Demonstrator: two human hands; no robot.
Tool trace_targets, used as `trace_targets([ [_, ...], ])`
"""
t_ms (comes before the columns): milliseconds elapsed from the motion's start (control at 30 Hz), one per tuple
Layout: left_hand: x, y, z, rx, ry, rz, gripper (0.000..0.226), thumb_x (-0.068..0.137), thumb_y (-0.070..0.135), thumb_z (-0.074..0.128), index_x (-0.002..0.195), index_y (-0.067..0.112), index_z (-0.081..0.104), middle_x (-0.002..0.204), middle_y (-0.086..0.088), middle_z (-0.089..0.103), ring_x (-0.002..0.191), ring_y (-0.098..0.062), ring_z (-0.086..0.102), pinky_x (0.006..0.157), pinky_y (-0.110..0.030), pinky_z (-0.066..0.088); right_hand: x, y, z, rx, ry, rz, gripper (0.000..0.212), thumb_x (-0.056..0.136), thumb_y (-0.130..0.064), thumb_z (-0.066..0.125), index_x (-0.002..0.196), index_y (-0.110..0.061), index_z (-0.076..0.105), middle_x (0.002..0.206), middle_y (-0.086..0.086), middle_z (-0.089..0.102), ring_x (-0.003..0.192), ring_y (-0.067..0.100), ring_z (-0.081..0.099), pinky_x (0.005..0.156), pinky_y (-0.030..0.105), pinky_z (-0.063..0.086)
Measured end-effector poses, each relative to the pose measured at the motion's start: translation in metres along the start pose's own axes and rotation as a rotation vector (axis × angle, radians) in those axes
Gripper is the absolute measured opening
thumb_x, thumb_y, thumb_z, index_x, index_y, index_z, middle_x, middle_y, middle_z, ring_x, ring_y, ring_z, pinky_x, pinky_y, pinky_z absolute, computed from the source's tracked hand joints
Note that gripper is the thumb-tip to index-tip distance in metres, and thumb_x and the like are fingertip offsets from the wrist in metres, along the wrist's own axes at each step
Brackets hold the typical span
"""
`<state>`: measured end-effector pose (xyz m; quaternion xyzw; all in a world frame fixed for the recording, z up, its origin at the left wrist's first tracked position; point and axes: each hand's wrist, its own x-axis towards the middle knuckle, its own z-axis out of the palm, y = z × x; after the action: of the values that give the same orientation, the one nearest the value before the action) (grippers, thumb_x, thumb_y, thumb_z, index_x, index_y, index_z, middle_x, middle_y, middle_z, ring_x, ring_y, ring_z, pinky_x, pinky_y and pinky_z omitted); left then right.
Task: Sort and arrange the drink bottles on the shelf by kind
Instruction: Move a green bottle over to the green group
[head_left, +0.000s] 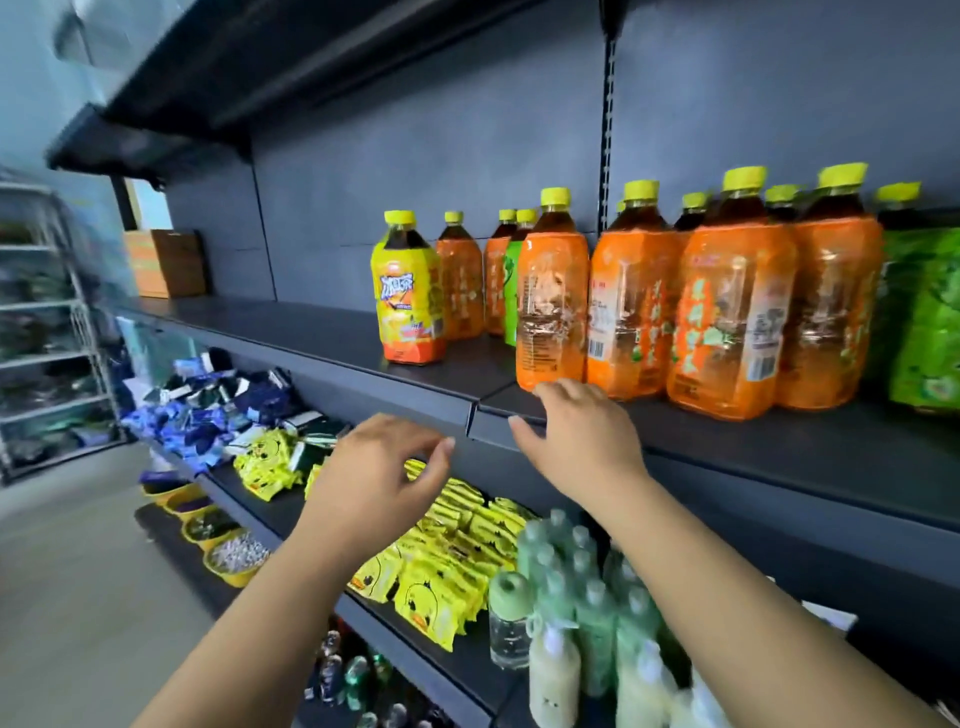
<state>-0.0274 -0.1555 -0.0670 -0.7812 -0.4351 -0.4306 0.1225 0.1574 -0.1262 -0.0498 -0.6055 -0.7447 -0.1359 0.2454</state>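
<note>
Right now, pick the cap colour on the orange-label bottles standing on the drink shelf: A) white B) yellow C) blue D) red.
B: the front orange-label bottle has a yellow cap, and so do the others in the row behind and beside it on the shelf.

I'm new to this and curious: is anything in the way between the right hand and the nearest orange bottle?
Nothing visible. The right hand hovers at the front of the shelf, just below the orange bottle, which stands at the front of its row with no bottle before it. Whether it touches the base is unclear.
</note>
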Motion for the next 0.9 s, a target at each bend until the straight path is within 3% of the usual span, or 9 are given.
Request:
trace_targets([
  [100, 0.029, -0.025, 0.027, -0.093, -0.032, -0.019, 0.047, 0.079, 0.045, 0.04, 0.072, 0.009, 0.068, 0.074, 0.0, 0.069, 0.082, -0.01, 0.048, 0.065, -0.018, 0.032, 0.031, 0.007, 0.021, 0.124, -0.03, 0.128, 0.052, 0.093, -0.049, 0.038, 0.132, -0.015, 0.038, 0.137, 0.004, 0.041, 0.124, 0.027, 0.04, 0.092, 0.037, 0.04],
  [233, 0.086, -0.052, 0.062, -0.313, -0.101, -0.079, 0.03, 0.087, 0.034, 0.052, 0.078, 0.011, 0.068, 0.075, -0.002, 0.066, 0.076, -0.007, 0.051, 0.063, -0.01, 0.036, 0.072, 0.011, 0.023, 0.277, 0.157, 0.252, 0.054, 0.089, -0.048, 0.046, 0.135, -0.02, 0.034, 0.138, 0.006, 0.038, 0.127, 0.027, 0.035, 0.095, 0.036, 0.036],
  [300, 0.11, -0.063, 0.076, -0.436, -0.134, -0.124, 0.018, 0.09, 0.031, 0.053, 0.076, 0.027, 0.063, 0.076, -0.001, 0.065, 0.072, -0.01, 0.054, 0.064, -0.018, 0.041, 0.079, 0.013, 0.024, 0.321, 0.265, 0.302, 0.051, 0.088, -0.045, 0.051, 0.129, -0.021, 0.036, 0.134, 0.004, 0.038, 0.126, 0.023, 0.034, 0.095, 0.032, 0.034],
  [367, 0.131, -0.069, 0.089, -0.56, -0.107, -0.166, 0.015, 0.09, 0.032, 0.052, 0.077, 0.039, 0.056, 0.083, 0.005, 0.067, 0.081, -0.011, 0.059, 0.075, -0.025, 0.044, 0.077, 0.015, 0.026, 0.345, 0.313, 0.328, 0.053, 0.087, -0.044, 0.053, 0.13, -0.021, 0.034, 0.135, 0.001, 0.036, 0.126, 0.02, 0.034, 0.096, 0.029, 0.032],
  [467, 0.162, -0.073, 0.107, -0.83, -0.134, -0.266, 0.013, 0.092, 0.031, 0.047, 0.084, 0.037, 0.055, 0.097, 0.006, 0.064, 0.1, -0.013, 0.058, 0.085, -0.03, 0.045, 0.08, 0.018, 0.028, 0.344, 0.322, 0.375, 0.062, 0.087, -0.046, 0.051, 0.138, -0.022, 0.027, 0.143, -0.001, 0.032, 0.131, 0.017, 0.032, 0.104, 0.031, 0.03],
  [533, 0.181, -0.075, 0.12, -1.015, -0.2, -0.372, 0.012, 0.094, 0.031, 0.044, 0.087, 0.033, 0.054, 0.102, 0.003, 0.06, 0.104, -0.016, 0.056, 0.087, -0.033, 0.046, 0.081, 0.019, 0.029, 0.302, 0.299, 0.396, 0.066, 0.086, -0.048, 0.05, 0.141, -0.022, 0.024, 0.147, -0.001, 0.031, 0.134, 0.018, 0.031, 0.108, 0.033, 0.029],
  [600, 0.201, -0.081, 0.133, -1.089, -0.149, -0.432, 0.008, 0.092, 0.034, 0.047, 0.093, 0.028, 0.054, 0.11, -0.002, 0.058, 0.109, -0.018, 0.054, 0.095, -0.038, 0.045, 0.082, 0.018, 0.03, 0.239, 0.296, 0.411, 0.071, 0.085, -0.049, 0.051, 0.142, -0.022, 0.021, 0.149, -0.001, 0.028, 0.135, 0.017, 0.03, 0.11, 0.033, 0.029],
  [733, 0.245, -0.103, 0.164, -1.068, -0.098, -0.525, 0.057, 0.084, 0.043, 0.06, 0.13, 0.018, 0.036, 0.129, -0.003, 0.047, 0.116, -0.017, 0.048, 0.098, -0.029, 0.038, 0.078, 0.01, 0.038, 0.113, 0.301, 0.474, 0.08, 0.082, -0.051, 0.054, 0.145, -0.021, 0.016, 0.152, 0.001, 0.015, 0.14, 0.019, 0.016, 0.113, 0.033, 0.019],
  [900, 0.279, -0.124, 0.209, -1.187, -0.231, -0.61, 0.089, 0.069, 0.046, 0.074, 0.138, 0.026, 0.021, 0.137, -0.007, 0.043, 0.12, -0.028, 0.047, 0.102, -0.048, 0.039, 0.085, -0.005, 0.043, 0.068, 0.455, 0.673, 0.103, 0.069, -0.061, 0.059, 0.147, -0.023, 0.002, 0.154, 0.0, -0.013, 0.14, 0.016, -0.013, 0.115, 0.04, 0.002],
])
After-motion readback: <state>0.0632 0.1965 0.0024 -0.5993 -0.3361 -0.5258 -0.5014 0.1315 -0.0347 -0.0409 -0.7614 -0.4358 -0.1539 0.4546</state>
